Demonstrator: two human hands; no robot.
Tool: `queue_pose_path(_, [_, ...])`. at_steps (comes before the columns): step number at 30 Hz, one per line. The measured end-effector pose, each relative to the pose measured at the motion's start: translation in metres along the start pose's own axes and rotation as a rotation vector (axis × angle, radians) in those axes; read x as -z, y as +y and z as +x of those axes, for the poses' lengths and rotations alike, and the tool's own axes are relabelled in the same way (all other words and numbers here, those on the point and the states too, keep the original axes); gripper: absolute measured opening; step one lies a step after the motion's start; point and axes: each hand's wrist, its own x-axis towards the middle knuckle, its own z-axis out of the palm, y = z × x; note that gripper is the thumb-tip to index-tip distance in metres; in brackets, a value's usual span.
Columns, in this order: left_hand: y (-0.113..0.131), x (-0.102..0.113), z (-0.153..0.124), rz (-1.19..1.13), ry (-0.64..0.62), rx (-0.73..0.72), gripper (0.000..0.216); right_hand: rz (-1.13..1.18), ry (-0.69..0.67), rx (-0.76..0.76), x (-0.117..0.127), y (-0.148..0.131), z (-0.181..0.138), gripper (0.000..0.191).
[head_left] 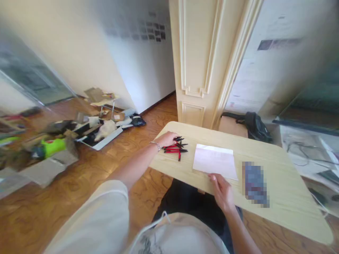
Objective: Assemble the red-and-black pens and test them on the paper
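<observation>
Left hand (170, 138) reaches out over the far-left part of the pale wooden table (286, 197), its arm running long and nearly straight from a light sleeve (106, 208) at lower left. Back of the hand upward, it bends down toward a loose pile of red and black pens (173, 151), with a chain bracelet (156, 145) around the wrist. Its fingertips are hidden behind the hand and among the pens, so I cannot tell whether they are apart or closed on one. The pens lie crossed on the tabletop, left of a white sheet of paper (215, 160). Right hand (221, 190) sits at the table's near edge, forearm rising from lower right, thumb and fingers pointing toward the sheet's near edge; whether they pinch it, I cannot tell. Right of the paper lies a pixelated object (255, 183).
</observation>
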Motion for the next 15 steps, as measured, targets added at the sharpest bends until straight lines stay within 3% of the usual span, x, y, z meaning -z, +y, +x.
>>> queue_pose_path(15, [-0.004,-0.015,-0.019,-0.038,0.138,0.236,0.026,0.011,0.034,0.022,-0.001,0.004,0.005,0.032])
